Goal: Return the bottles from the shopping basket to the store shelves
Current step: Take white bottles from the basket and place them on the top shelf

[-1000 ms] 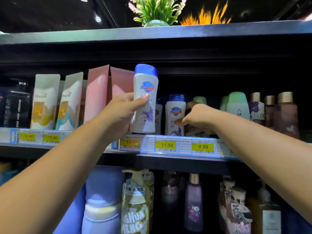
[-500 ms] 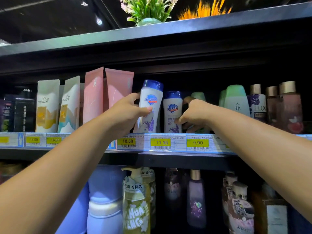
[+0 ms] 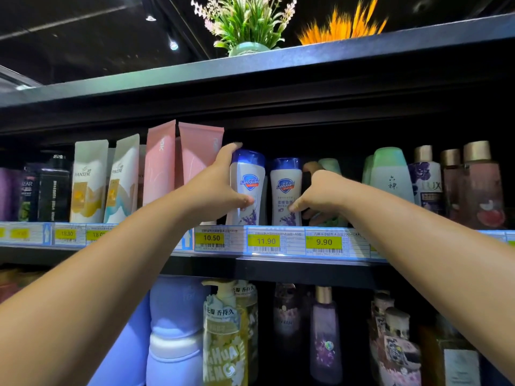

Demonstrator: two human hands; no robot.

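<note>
A white Safeguard bottle (image 3: 248, 188) with a blue cap stands upright on the upper shelf (image 3: 278, 263), above the 10.50 price tag. My left hand (image 3: 216, 188) wraps it from the left, thumb across its front. Just right of it stands a second, matching Safeguard bottle (image 3: 285, 190). My right hand (image 3: 323, 196) grips that bottle from the right, thumb on its front and fingers curled behind it. The shopping basket is out of view.
Pink tubes (image 3: 178, 162) and Pantene pouches (image 3: 89, 179) fill the shelf to the left. Green bottles (image 3: 390, 176) and gold-capped bottles (image 3: 479, 185) stand to the right. The lower shelf holds blue containers (image 3: 175, 330), a pump bottle (image 3: 225, 335) and purple bottles. A potted plant (image 3: 248, 26) sits on top.
My left hand has lowered the bottle from mid-air, through a tilt, onto the shelf, where it now stands upright beside its twin. My right hand has stayed on the second bottle.
</note>
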